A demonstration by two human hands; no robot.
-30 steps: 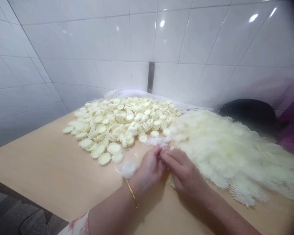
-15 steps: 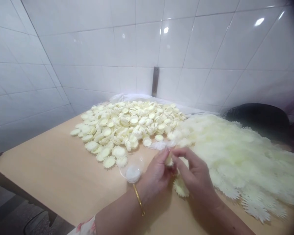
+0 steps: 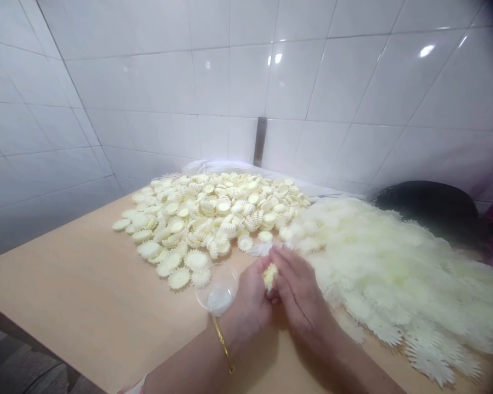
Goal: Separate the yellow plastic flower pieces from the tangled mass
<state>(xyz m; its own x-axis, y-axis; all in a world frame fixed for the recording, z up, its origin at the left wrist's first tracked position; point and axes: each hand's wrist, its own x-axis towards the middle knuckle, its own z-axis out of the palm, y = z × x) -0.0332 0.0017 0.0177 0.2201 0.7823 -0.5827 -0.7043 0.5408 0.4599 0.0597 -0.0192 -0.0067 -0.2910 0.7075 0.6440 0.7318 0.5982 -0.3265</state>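
A small cream paper-like flower [image 3: 270, 277] with a scalloped edge is squeezed between my two hands. My left hand [image 3: 252, 298], with a gold bangle at the wrist, curls its fingers around it. My right hand [image 3: 302, 290] lies along the other side, its straightened fingers pressed together against the flower and my left fingertips. Just left of my left wrist stands a small clear cup [image 3: 223, 273] with whitish contents at the bottom. Beyond my hands is a large heap of cream scalloped discs [image 3: 213, 208], several of them cupped.
Thin pale-green scalloped sheets [image 3: 394, 262] form a wide pile to the right. White cloth or plastic [image 3: 238, 166] runs behind the disc heap. A dark rounded object [image 3: 427, 205] sits at the back right. The tan table [image 3: 86, 295] meets a tiled wall [image 3: 168, 82].
My right hand has gone from pinching at the flower to lying flat against it. Both hands appear slightly further left. A loose disc formerly visible under my right hand is out of sight.
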